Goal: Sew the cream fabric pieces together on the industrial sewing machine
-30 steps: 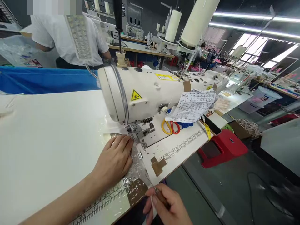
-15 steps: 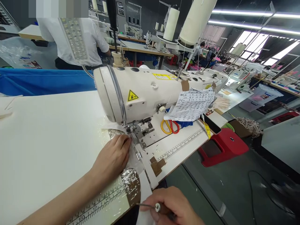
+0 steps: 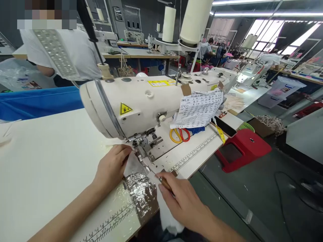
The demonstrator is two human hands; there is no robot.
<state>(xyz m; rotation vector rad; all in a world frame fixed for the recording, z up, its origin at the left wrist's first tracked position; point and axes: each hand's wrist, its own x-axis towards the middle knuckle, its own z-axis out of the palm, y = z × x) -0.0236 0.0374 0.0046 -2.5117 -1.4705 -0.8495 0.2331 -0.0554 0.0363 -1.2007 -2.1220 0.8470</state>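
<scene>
Watching through the head camera. The white cloth [image 3: 167,212] lies on the near side of the sewing machine [image 3: 141,101], by the needle area, and drops over the edge of the table [image 3: 50,158]; it looks like one piece, though the right hand [image 3: 185,198] hides part of it. The left hand [image 3: 111,166] sits at the cloth's upper end, fingers bent down; pinching or just pressing, I cannot tell. The right hand is closed round the wooden handle of an awl [image 3: 165,184], its thin tip toward the machine. Whether those fingers also catch cloth, I cannot tell.

Handling, my judgement: light, limp, thin; creases readily and likely slides on the glossy tape [image 3: 142,191] beneath. The awl point could snag it. I'd hold it flat with fingertips near the machine, clear of the needle, and take the loose length by its edge, without tugging.
</scene>
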